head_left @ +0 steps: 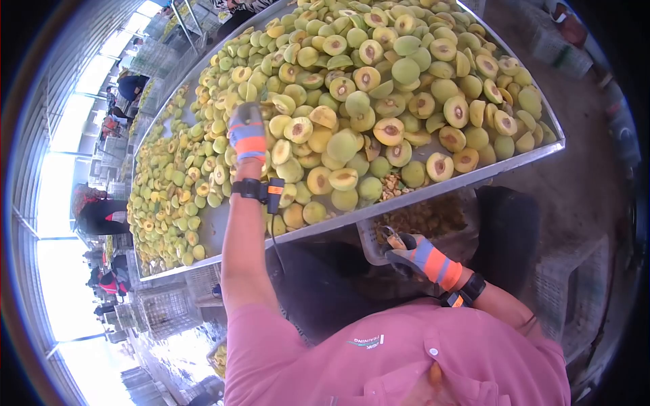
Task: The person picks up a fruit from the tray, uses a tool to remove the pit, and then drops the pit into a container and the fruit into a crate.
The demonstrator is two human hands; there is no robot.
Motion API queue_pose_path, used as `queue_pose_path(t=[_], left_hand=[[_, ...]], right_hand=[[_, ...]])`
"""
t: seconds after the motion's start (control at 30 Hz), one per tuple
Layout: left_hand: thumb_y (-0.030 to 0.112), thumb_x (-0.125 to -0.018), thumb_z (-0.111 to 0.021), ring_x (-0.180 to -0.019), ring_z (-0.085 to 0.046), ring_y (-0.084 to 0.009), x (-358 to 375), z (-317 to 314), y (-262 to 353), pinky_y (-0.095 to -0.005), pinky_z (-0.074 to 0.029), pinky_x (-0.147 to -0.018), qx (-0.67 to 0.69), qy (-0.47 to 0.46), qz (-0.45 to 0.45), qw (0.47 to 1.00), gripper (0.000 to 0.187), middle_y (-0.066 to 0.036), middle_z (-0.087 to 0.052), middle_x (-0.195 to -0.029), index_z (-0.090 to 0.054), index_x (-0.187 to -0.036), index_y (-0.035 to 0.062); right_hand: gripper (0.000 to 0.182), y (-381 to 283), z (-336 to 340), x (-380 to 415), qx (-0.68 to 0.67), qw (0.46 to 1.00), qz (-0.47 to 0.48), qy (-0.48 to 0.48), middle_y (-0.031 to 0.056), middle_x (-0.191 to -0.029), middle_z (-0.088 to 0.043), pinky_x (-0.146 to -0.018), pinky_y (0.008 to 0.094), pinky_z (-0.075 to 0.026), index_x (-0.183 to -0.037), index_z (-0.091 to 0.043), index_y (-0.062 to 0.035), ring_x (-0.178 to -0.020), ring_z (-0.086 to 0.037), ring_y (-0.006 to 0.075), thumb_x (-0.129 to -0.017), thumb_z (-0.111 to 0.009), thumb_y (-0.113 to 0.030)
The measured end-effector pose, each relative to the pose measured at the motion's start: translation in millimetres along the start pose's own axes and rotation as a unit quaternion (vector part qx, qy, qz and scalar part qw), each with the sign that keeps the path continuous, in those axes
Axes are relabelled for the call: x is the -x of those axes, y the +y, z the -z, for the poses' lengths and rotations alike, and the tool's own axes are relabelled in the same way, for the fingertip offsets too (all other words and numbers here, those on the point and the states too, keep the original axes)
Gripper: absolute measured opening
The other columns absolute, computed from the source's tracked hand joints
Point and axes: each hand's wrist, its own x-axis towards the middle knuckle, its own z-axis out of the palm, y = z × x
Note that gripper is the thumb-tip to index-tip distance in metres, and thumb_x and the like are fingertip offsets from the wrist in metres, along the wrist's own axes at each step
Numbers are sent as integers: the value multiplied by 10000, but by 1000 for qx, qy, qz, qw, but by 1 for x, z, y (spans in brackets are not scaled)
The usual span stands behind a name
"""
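Note:
A metal-rimmed table carries a large heap of yellow-green stone fruit, many of them halved with brown pit hollows showing. My left hand, in a grey, orange and blue glove, reaches over the left part of the heap. Its fingertips are hidden against the fruit, and what they hold, if anything, does not show. Lower right, in front of the table's edge, my right hand wears a matching glove. Its fingers are wrapped round a small pitting tool with a curved metal end.
Below the table edge stands a pale plastic crate holding brown pits and scraps. Some brown bits lie at the table's near edge. More crates stand at left, and several people work in the background. A cable hangs from my left wrist.

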Motion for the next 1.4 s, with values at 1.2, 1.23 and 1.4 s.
queue_pose_path(t=[1.2, 1.23, 1.4], left_hand=[[28, -770, -627, -1277, -437, -365, 83, 9, 29, -410, -349, -1077, 36, -234, -92, 967, 450, -177, -485, -1377, -532, -1209, 62], [-4, -774, -620, -1309, -420, -346, 92, 6, 45, -391, -343, -1089, 61, -264, -89, 958, 429, -175, -479, -1392, -543, -1191, 59], [-30, -757, -655, -1299, -443, -284, 123, -5, 105, -400, -371, -1083, -51, -190, -177, 964, 521, -149, -503, -1368, -534, -1251, 79]], right_hand=[[163, 7, -23, -9, 60, 995, 4, -81, -24, -681, -602, -472, 221, -408, -987, -664, -130, -515, -512, 54, -855, -716, -209], [165, 6, -24, -9, 55, 996, 5, -76, -20, -690, -606, -482, 225, -417, -988, -665, -125, -529, -521, 58, -854, -717, -206], [221, -15, -16, -1, 47, 989, 138, 24, 2, -826, -656, -603, 237, -483, -1031, -671, -69, -694, -594, 76, -852, -716, -192]])
